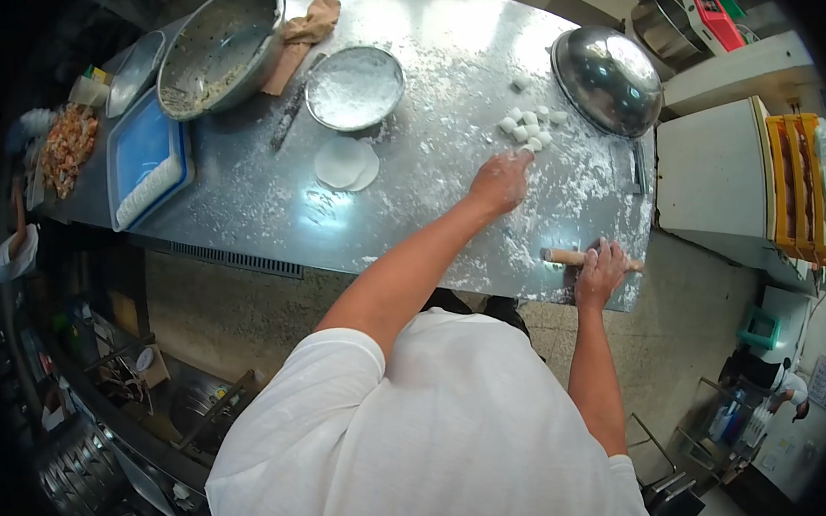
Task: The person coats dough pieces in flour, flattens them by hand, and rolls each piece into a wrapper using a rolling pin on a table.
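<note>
My left hand (501,182) reaches over the floured steel table, its fingers drawn together at a small white dough piece (534,144) on the near edge of a cluster of dough pieces (530,118). Near the table's front right corner, my right hand (601,271) lies over a wooden rolling pin (564,257), with both pin ends showing. Flat round dough wrappers (341,163) overlap left of my left hand. Behind them stands a round metal bowl of flour (355,88).
A large mixing bowl (220,53), a brown cloth (312,25) and a blue tray (151,160) with a white row occupy the left side. An upturned metal bowl (607,80) sits back right. A thin dark stick (291,113) lies beside the flour bowl. Other people are at both edges.
</note>
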{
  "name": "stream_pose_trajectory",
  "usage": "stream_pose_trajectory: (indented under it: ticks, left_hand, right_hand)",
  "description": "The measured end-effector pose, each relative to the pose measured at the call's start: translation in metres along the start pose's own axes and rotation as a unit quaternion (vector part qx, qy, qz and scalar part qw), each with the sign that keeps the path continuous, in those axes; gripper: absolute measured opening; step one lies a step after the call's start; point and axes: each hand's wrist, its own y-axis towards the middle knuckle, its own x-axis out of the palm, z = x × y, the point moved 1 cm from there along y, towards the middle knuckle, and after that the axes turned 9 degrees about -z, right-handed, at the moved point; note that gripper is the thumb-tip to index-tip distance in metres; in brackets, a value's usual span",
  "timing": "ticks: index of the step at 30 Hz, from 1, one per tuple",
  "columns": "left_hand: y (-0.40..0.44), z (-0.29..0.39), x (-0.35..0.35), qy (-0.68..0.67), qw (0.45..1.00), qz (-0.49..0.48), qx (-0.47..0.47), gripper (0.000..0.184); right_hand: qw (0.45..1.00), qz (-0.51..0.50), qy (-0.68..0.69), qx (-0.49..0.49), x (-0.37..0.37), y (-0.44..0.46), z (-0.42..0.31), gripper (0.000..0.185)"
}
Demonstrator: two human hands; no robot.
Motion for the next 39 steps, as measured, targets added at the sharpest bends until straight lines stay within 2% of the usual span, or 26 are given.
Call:
stream_pose_trajectory:
  ticks: [1, 3, 5, 6, 8, 10, 11, 13, 14, 19, 21, 23, 25, 26, 29, 33, 35, 36, 37, 39]
  left_hand:
    - [-0.003, 0.005, -0.022, 0.006, 1.0, 0.0, 0.002, 0.037]
    - [-0.016, 0.003, -0.075, -0.263, 0.958, -0.02, -0.109, 0.03]
    - [-0.021, -0.027, -0.129, -0.148, 0.985, 0.033, -0.082, 0.027]
    - [-0.025, -0.052, -0.155, 0.015, 0.993, 0.113, -0.023, 0.028]
    - [-0.034, -0.085, -0.212, 0.067, 0.972, 0.207, -0.092, 0.031]
    - [-0.035, -0.126, -0.254, 0.236, 0.935, 0.218, -0.153, 0.025]
    - [-0.029, -0.142, -0.262, 0.238, 0.933, 0.221, -0.156, 0.025]
    - [-0.024, -0.167, -0.266, 0.328, 0.914, 0.084, -0.223, 0.02]
    - [-0.023, -0.175, -0.256, 0.364, 0.901, 0.077, -0.221, 0.019]
    - [-0.008, -0.184, -0.227, 0.329, 0.912, 0.069, -0.234, 0.021]
    - [0.002, -0.193, -0.225, 0.245, 0.946, 0.027, -0.212, 0.024]
    - [0.01, -0.194, -0.226, 0.218, 0.954, 0.018, -0.206, 0.025]
    - [0.013, -0.18, -0.229, 0.196, 0.952, 0.03, -0.232, 0.027]
    - [0.016, -0.164, -0.235, 0.202, 0.939, -0.007, -0.277, 0.028]
    - [0.02, -0.154, -0.236, 0.23, 0.93, 0.004, -0.286, 0.029]
    - [0.03, -0.16, -0.225, 0.262, 0.932, 0.043, -0.248, 0.027]
    - [0.028, -0.135, -0.226, 0.169, 0.96, -0.115, -0.194, 0.026]
    - [0.026, -0.125, -0.228, 0.19, 0.955, -0.13, -0.189, 0.027]
    - [0.026, -0.135, -0.223, 0.188, 0.954, -0.133, -0.19, 0.027]
    - [0.03, -0.144, -0.227, 0.301, 0.938, -0.051, -0.164, 0.03]
  right_hand:
    - [1.0, 0.002, 0.006, 0.001, 0.0, -0.001, 0.0, 0.047]
    - [1.0, 0.003, -0.003, 0.01, 0.0, -0.006, 0.0, 0.047]
    - [1.0, 0.007, -0.009, 0.015, -0.001, -0.007, -0.002, 0.046]
    - [1.0, 0.008, -0.004, 0.011, -0.001, -0.007, -0.002, 0.046]
    - [1.0, 0.012, 0.003, 0.004, -0.002, -0.004, -0.004, 0.046]
    - [1.0, 0.006, -0.008, 0.02, -0.001, -0.005, -0.004, 0.047]
    - [1.0, 0.006, -0.006, 0.015, -0.001, -0.004, -0.007, 0.047]
    - [0.999, -0.006, -0.013, 0.034, -0.003, -0.002, -0.009, 0.047]
    - [0.999, -0.003, -0.012, 0.03, -0.004, -0.001, -0.01, 0.047]
    - [1.0, 0.013, 0.011, 0.023, 0.0, 0.0, -0.006, 0.046]
    - [1.0, 0.01, 0.008, 0.026, -0.002, -0.001, -0.008, 0.046]
    - [1.0, 0.006, 0.005, 0.029, -0.004, -0.001, -0.011, 0.045]
    - [0.999, 0.003, 0.004, 0.034, -0.006, -0.001, -0.013, 0.045]
    - [0.999, 0.006, 0.006, 0.033, -0.006, -0.001, -0.013, 0.045]
    - [0.999, 0.007, 0.007, 0.037, -0.003, -0.001, -0.009, 0.045]
    - [0.999, 0.011, 0.024, 0.029, -0.003, -0.001, -0.008, 0.046]
    - [0.999, -0.002, 0.022, 0.035, -0.001, -0.006, -0.007, 0.046]
    - [0.999, 0.004, 0.021, 0.026, -0.001, -0.005, -0.007, 0.046]
    - [1.0, 0.013, 0.022, 0.016, -0.001, -0.003, -0.007, 0.047]
    - [0.999, 0.038, 0.006, 0.007, -0.001, -0.004, -0.009, 0.044]
